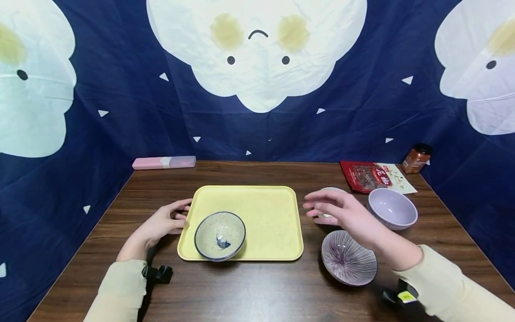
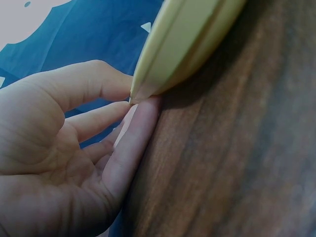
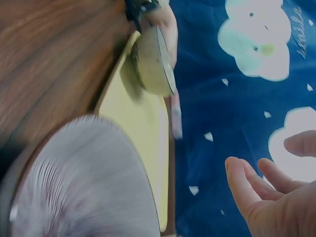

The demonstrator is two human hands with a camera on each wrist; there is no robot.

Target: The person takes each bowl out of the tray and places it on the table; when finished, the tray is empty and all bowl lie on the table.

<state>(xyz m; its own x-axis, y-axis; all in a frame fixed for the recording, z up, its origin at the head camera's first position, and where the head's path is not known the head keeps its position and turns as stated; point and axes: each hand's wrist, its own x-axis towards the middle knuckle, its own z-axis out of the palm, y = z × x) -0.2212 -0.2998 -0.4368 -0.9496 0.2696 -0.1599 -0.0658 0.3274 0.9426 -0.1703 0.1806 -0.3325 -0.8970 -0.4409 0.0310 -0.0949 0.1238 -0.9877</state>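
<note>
A yellow tray (image 1: 269,219) lies on the wooden table, its left rim pinched by my left hand (image 1: 161,222). In the left wrist view, the thumb and fingers (image 2: 113,84) meet at that rim. A speckled bowl (image 1: 209,230) with a dark rim and a blue fish inside sits on the tray's left part. Right of the tray, my right hand (image 1: 350,217) is raised with loosely bent fingers and holds nothing. It partly hides a pale round dish (image 1: 324,220). Nearer the front stands a purple-striped bowl (image 1: 349,259), which looms large in the right wrist view.
A lavender bowl (image 1: 392,208) stands to the right of the right hand. Behind it are a red and white spice packet (image 1: 370,177) and a dark-lidded jar (image 1: 417,159). A pink case (image 1: 161,163) lies at the table's back left, before a blue cloth backdrop (image 1: 132,129).
</note>
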